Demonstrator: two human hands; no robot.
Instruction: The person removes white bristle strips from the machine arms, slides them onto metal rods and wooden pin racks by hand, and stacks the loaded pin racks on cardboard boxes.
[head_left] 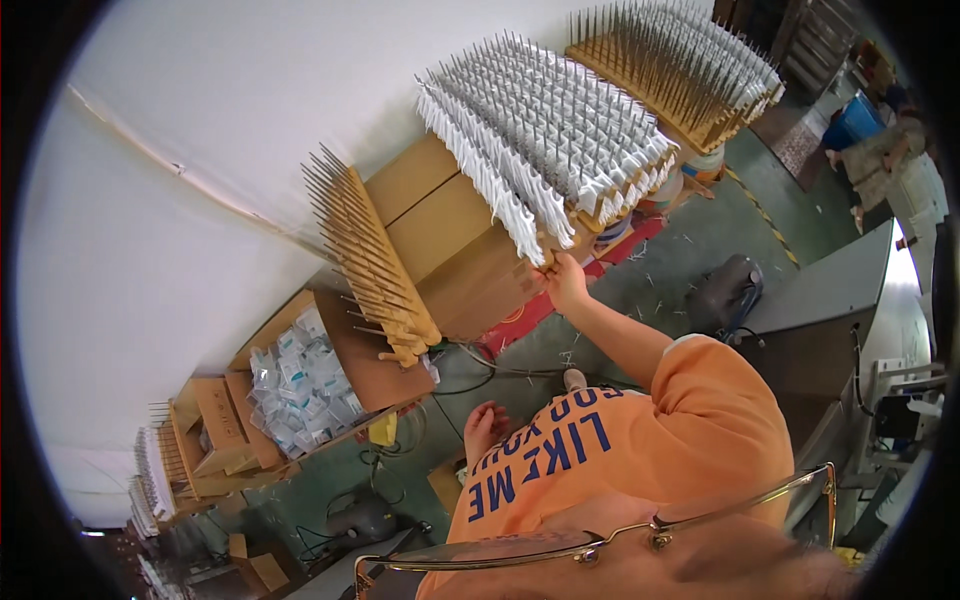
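The white fabric pieces point(515, 212) you are reaching to sit on one long pin board point(588, 221), just above and beyond your right hand point(567, 283); they crowd too densely to count, as do the metal pins standing through them. Your one raised hand is bent at the board's near end, but you cannot tell whether its fingers are closed on the wood or on a white piece. Your left hand point(485, 428) hangs lower and to the left of that grip, half open, with its fingers loosely bent.

Under the board, left of the grip, is one large brown carton point(425, 205). Leaning beside it, farther left, stands one bare pin board point(385, 290), its pins slanting up in rows. Past the raised hand, up and to the right, is one more pin board point(625, 72), with bare pins on its near part and white pieces behind.

Well left and below the grip, one open box point(375, 360) holds a heap of clear plastic packs point(300, 385), too jumbled to number; one smaller carton point(215, 425) is next to it. Right of your raised hand, on the floor, lies one dark rounded machine point(725, 290)
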